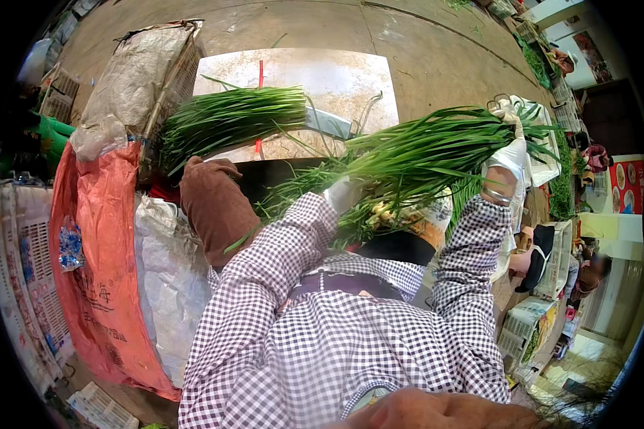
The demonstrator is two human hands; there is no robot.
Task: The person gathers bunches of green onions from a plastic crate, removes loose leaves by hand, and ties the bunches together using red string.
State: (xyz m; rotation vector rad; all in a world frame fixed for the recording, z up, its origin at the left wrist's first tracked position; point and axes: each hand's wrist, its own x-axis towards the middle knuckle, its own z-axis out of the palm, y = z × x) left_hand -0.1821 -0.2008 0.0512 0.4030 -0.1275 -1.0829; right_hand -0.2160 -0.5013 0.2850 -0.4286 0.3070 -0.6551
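Note:
A long bunch of green Chinese chives [429, 145] stretches across in front of me, its pale ends to the left and its leaf tips to the right. My left hand [344, 194], in a white glove, grips it near the pale ends; the fingers are partly hidden. My right hand [511, 131], also gloved, is closed around the leafy end. Another bunch of chives [241, 112] lies on a white board [311, 67] across a red tie strip [261, 72]. Beside its cut ends rests a broad knife blade [328, 122]. Loose chives [295, 187] lie below the held bunch.
To my left stand a red woven sack [104, 257] and a crate covered with a pale sack [134, 75]. A brown-clothed knee [214, 209] is close to the board. A white plastic crate [544, 145] sits beyond my right hand. Other people and crates line the right side.

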